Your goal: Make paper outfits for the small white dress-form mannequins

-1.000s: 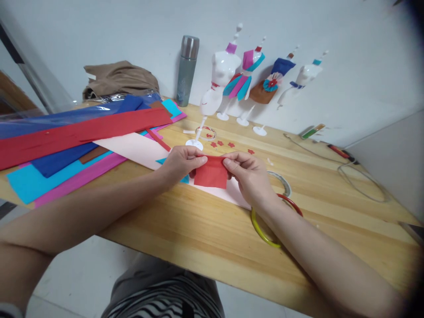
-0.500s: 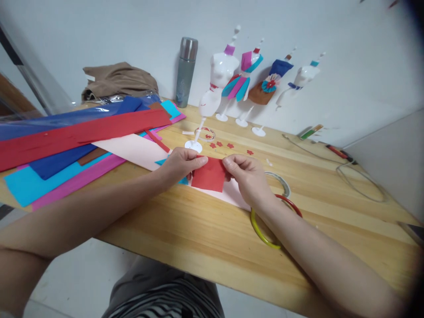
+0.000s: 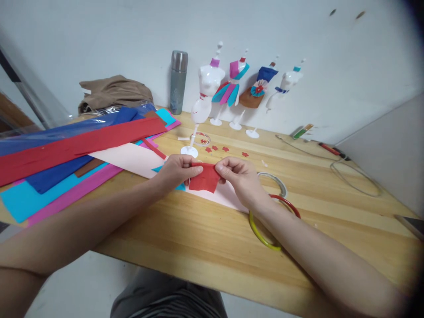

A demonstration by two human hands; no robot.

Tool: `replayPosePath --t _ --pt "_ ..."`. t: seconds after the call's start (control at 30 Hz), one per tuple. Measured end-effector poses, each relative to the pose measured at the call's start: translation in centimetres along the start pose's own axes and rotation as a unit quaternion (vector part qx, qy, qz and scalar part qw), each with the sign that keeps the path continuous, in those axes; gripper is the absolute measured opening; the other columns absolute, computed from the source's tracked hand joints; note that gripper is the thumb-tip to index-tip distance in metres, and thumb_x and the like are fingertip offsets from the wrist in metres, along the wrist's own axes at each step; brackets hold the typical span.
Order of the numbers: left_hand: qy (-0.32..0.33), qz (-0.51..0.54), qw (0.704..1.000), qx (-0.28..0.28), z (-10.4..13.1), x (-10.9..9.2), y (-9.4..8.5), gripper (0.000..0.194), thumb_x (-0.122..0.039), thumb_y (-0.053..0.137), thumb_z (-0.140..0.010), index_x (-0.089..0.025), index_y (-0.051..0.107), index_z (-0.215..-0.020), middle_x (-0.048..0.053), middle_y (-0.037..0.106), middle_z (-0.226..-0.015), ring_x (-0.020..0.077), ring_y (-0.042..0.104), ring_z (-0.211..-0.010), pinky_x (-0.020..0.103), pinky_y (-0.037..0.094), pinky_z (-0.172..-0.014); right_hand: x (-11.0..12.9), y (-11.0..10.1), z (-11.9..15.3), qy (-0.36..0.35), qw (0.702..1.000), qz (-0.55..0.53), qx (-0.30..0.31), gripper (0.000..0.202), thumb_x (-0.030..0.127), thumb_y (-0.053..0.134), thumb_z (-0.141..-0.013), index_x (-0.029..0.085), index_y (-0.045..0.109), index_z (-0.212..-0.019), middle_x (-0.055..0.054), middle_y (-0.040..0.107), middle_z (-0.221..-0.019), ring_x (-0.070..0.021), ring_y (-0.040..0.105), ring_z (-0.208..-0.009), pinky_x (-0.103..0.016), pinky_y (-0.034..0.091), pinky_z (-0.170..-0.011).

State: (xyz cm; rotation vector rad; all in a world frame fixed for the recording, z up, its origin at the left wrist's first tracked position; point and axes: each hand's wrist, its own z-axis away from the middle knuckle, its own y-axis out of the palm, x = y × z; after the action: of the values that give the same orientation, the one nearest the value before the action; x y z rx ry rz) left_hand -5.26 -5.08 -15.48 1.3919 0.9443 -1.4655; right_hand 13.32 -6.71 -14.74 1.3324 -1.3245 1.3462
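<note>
The left hand (image 3: 177, 172) and the right hand (image 3: 240, 179) are both closed in a pinch; they hold the red piece (image 3: 203, 179) by its upper corners. This piece hangs between them, in front of the pink strip (image 3: 228, 196) on the table (image 3: 159, 238).

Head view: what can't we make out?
Head view:
Bare left hand: some fingertips, hidden behind the small thin red sheet.
Glossy yellow arc and glossy red arc: whether they join, hidden by the bare right forearm.
Flat dark object: far end, cut off by right edge.
</note>
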Motion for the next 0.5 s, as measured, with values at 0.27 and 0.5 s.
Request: replayPosePath --t 0.27,0.5 --pt "-0.002 -0.007 1.000 -0.001 0.28 -0.34 0.18 0.026 -0.032 0.066 -0.077 -0.013 0.060 -0.061 -0.003 0.055 -0.049 0.0061 0.049 -0.045 0.018 0.039 -0.047 -0.44 -0.02 0.02 -0.007 1.000 -0.003 0.010 0.044 0.058 0.068 -0.078 0.021 0.058 -0.058 0.002 0.053 -0.053 -0.0116 0.045 -0.052 -0.028 0.035 -0.056" --pt "-0.017 0.008 1.000 -0.003 0.44 -0.62 0.46 0.011 -0.022 0.070 -0.073 -0.013 0.064 -0.072 -0.002 0.062 -0.054 0.0064 0.051 -0.043 0.017 0.042 -0.044 -0.76 -0.02 0.17 -0.016 1.000 0.008 0.021 0.048 0.061 0.065 -0.080 0.020 0.057 -0.057 0.001 0.052 -0.055 -0.0123 0.045 -0.054 -0.029 0.035 -0.057"
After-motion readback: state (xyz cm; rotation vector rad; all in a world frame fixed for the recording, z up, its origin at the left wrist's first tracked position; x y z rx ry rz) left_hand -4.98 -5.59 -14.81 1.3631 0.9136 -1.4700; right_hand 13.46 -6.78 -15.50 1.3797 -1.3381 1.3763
